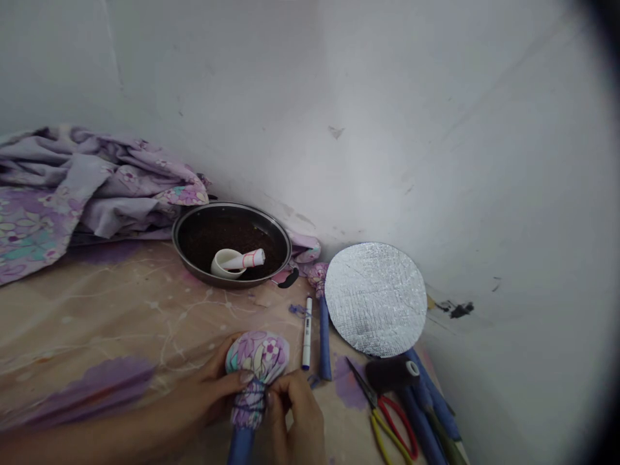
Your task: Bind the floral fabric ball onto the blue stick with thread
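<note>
The left hand (220, 382) had its grip closed round the cloth-headed stick (248, 403), where the floral knob met the bound neck. The right hand (301, 416) touched that neck from the other side; whether its fingertips pinched anything could not be told. To the right lay scissors (374, 402), a dark spool (387, 374) and blue sticks (432, 416). Beyond, a marker (307, 336) lay beside a second stick (324, 339), near a silver disc (376, 300). Farther back, a pan (232, 283) held a white cup (219, 265), beside heaped cloth (121, 177).

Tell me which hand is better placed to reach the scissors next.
Probably the right hand: it is nearer the scissors, which lie to its right, while the left hand holds the floral cloth head.
</note>
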### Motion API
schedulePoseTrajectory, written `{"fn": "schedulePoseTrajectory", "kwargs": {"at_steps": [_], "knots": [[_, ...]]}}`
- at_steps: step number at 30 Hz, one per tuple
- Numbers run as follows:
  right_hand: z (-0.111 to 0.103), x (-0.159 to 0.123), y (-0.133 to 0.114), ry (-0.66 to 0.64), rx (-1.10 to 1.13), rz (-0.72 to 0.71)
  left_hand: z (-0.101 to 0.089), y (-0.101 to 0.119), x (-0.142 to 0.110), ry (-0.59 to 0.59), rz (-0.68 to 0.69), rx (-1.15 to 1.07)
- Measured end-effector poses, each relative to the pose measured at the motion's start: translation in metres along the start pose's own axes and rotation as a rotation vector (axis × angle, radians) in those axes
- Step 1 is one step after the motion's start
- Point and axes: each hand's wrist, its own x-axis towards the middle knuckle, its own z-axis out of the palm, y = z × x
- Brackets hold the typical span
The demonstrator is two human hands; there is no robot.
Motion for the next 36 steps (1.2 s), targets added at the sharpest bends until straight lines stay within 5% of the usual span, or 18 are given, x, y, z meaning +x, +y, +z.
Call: {"fn": "schedulePoseTrajectory", "kwargs": {"at_steps": [7, 23, 36], "knots": [[0.0, -0.004, 0.007, -0.005, 0.032, 0.021, 0.006, 0.005, 0.0, 0.156, -0.018, -0.014], [0.006, -0.005, 0.005, 0.015, 0.044, 0.04, -0.002, -0.019, 0.013, 0.098, 0.041, 0.03], [0.002, -0.001, 0.0, 0.015, 0.066, 0.058, -0.006, -0.018, 0.014, 0.203, 0.091, 0.033]]}}
